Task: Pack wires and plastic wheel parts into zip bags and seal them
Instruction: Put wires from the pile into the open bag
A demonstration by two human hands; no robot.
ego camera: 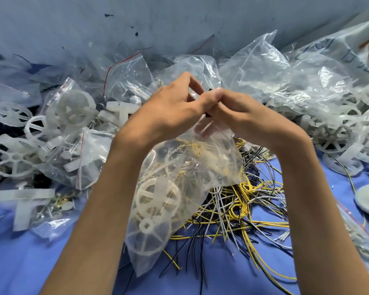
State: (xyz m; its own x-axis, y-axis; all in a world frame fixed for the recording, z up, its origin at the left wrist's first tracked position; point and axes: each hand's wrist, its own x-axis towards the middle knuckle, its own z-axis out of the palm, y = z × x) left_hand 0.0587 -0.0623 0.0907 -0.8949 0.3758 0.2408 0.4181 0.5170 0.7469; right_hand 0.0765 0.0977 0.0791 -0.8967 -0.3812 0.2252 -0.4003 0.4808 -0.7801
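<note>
Atop zip bag [185,167], left hand [168,109] and right hand [245,117], fingertips together

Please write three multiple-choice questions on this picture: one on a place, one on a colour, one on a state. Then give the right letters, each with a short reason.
1. Where do the loose wires lie?
A. in a cardboard box
B. on the table, beside and partly behind the held zip bag
C. hanging on the wall

2. What colour is the table surface?
A. red
B. blue
C. green

3. In what state is the zip bag?
A. flat on the table, untouched
B. empty
C. held at its top by the left hand and right hand, wheel parts inside

Answers: 1 B, the wires spread on the table by the bag. 2 B, blue shows between the things. 3 C, both hands pinch the top edge; white wheels show through the plastic.
</note>
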